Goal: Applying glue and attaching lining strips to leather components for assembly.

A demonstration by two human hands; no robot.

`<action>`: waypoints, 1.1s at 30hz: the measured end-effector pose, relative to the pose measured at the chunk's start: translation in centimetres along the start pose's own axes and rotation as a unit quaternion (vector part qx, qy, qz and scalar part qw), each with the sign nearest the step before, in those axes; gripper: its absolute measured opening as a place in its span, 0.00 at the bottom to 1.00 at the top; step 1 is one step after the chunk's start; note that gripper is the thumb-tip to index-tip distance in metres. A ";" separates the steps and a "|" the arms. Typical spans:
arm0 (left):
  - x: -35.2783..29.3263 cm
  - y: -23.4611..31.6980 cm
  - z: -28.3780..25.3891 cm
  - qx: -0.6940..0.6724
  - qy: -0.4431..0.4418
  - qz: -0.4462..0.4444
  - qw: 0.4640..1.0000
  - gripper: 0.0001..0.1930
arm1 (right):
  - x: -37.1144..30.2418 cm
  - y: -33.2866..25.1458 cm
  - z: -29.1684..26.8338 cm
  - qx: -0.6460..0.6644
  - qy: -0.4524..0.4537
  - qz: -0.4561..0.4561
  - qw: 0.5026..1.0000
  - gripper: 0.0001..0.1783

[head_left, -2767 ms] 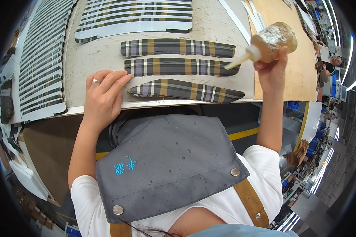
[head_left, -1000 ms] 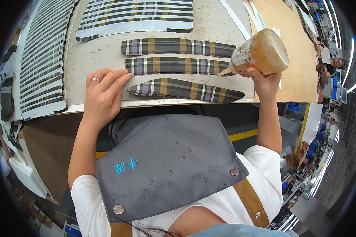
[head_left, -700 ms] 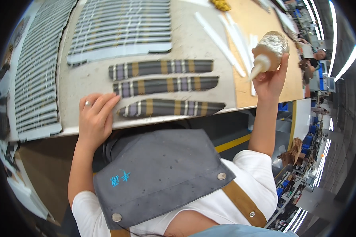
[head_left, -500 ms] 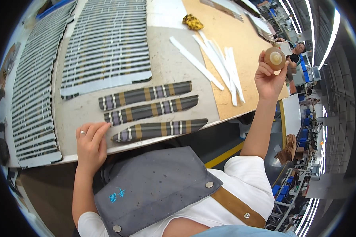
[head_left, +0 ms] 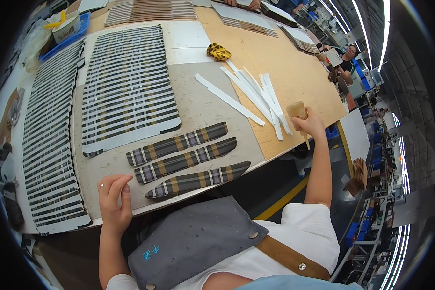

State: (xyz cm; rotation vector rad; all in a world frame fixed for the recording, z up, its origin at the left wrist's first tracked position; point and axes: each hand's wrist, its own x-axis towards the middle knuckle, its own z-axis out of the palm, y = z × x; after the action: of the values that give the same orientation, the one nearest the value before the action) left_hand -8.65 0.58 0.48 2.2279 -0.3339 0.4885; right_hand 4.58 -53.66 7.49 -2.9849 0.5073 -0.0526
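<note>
One left hand (head_left: 114, 199): loosely bent, thumb just apart from the fingers, just beside the near plaid strips' left ends; touching the tabletop or not, cannot tell.
One right hand (head_left: 311, 123): closed around a squeeze bottle (head_left: 296, 109).
Squeeze bottle: amber, held near the tan board's (head_left: 299, 58) near edge, nozzle (head_left: 306, 140) pointing down, right of the white strips (head_left: 229, 100).
Plaid strips (head_left: 186, 159): three, side by side, slightly apart, along the grey board's (head_left: 193, 108) near edge.
White strips: partly crossing, spread over both boards.
Plaid rows (head_left: 130, 87): two, overlapping like shingles, left of the white strips.
Spotted cloth (head_left: 219, 52): yellow and black, crumpled, beyond the white strips.
Blue tray (head_left: 84, 25): far left.
Another person's hands (head_left: 254, 4): at the far edge.
</note>
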 end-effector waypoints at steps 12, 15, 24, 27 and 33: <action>4.1 2.4 1.0 0.033 -0.044 0.095 0.994 0.13 | 0.9 -7.1 3.7 0.119 0.024 -0.118 0.986 0.29; 6.6 4.0 2.2 0.041 -0.063 0.167 0.983 0.13 | 1.2 -10.3 6.9 0.089 0.065 -0.234 0.966 0.24; 8.0 5.3 3.3 0.078 -0.120 0.208 0.968 0.13 | 3.5 -14.1 12.2 0.075 0.045 -0.250 0.964 0.16; 8.5 5.2 4.0 0.076 -0.134 0.204 0.967 0.13 | 3.7 -14.4 11.8 0.101 0.033 -0.228 0.968 0.14; 10.2 6.2 5.5 0.062 -0.164 0.223 0.959 0.12 | 6.4 -14.2 12.3 0.036 0.109 -0.198 0.974 0.13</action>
State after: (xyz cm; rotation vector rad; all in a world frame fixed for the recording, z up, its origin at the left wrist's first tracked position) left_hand -0.67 -8.36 5.89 2.3564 -1.0207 0.3770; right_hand 15.88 -41.11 -2.97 -2.9719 -0.0792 -0.4248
